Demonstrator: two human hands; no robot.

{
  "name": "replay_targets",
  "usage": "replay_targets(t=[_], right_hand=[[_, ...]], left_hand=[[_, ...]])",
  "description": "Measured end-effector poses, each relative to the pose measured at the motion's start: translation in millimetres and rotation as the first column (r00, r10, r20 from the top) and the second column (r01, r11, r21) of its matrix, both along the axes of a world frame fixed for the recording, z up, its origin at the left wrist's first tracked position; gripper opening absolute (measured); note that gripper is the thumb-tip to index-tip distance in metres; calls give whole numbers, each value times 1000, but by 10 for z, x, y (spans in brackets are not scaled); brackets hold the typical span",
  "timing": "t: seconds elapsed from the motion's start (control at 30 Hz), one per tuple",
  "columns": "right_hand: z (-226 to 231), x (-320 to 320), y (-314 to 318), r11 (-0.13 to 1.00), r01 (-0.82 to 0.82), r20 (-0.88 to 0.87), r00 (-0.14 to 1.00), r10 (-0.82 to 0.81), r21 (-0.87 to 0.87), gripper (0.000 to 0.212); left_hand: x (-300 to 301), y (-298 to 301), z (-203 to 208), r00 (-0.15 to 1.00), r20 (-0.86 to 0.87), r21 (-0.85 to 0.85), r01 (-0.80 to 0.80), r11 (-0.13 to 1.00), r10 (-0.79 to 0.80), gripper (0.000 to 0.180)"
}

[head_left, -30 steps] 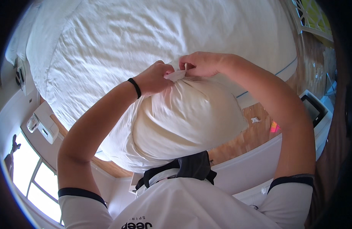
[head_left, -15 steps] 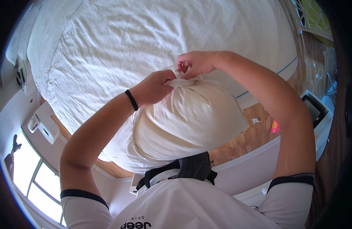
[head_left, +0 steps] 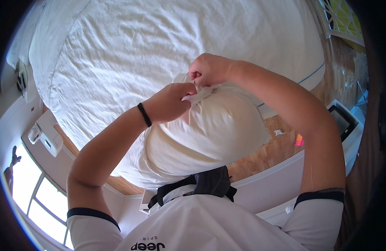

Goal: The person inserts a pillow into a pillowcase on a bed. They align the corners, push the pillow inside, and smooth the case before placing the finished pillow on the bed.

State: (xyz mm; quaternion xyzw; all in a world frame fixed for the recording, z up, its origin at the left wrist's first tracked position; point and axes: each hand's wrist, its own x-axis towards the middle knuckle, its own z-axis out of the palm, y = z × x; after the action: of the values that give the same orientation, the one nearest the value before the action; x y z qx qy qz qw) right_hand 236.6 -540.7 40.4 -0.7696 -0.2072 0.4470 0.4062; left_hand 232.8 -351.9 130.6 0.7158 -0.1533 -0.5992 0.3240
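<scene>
A plump, cream-white stuffed pillow-like bundle [head_left: 201, 138] stands against my body at the near side of the bed. Its fabric is bunched at the top into a thin whitish edge [head_left: 201, 95]. There my left hand [head_left: 170, 102], with a black band on the wrist, is closed on the bunched edge. Just above and to the right, my right hand [head_left: 209, 70] is curled in a pinch over the same gathered cloth. What lies between its fingertips is mostly hidden. Beyond both hands spreads a wrinkled white bedcover [head_left: 130, 50].
Wood flooring [head_left: 281, 146] shows at the right, with a small white scrap [head_left: 278, 131] and a pink-orange item [head_left: 299, 140]. A white cabinet with a dark panel [head_left: 343, 121] stands right. Left are a white bedside unit [head_left: 46, 136] and a bright window [head_left: 42, 196].
My right hand has shifted slightly left and curled further over, its back now turned up. The left hand has dipped a little, and the gathered edge has changed shape between them.
</scene>
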Motion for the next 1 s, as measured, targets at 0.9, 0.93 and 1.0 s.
replay_targets(t=[0.9, 0.93, 1.0], right_hand=[[252, -89, -406, 949, 312, 81, 946, -315, 49, 13], [250, -79, -423, 953, 299, 61, 952, -301, 45, 14], [254, -63, -474, 960, 277, 24, 960, -278, 36, 15]], left_hand=[[344, -61, -825, 972, -234, -1, -24, 1000, 23, 36], [325, -45, -860, 950, -274, 45, -144, 988, 151, 37], [283, 2, -900, 858, -332, 148, -364, 920, 393, 38]])
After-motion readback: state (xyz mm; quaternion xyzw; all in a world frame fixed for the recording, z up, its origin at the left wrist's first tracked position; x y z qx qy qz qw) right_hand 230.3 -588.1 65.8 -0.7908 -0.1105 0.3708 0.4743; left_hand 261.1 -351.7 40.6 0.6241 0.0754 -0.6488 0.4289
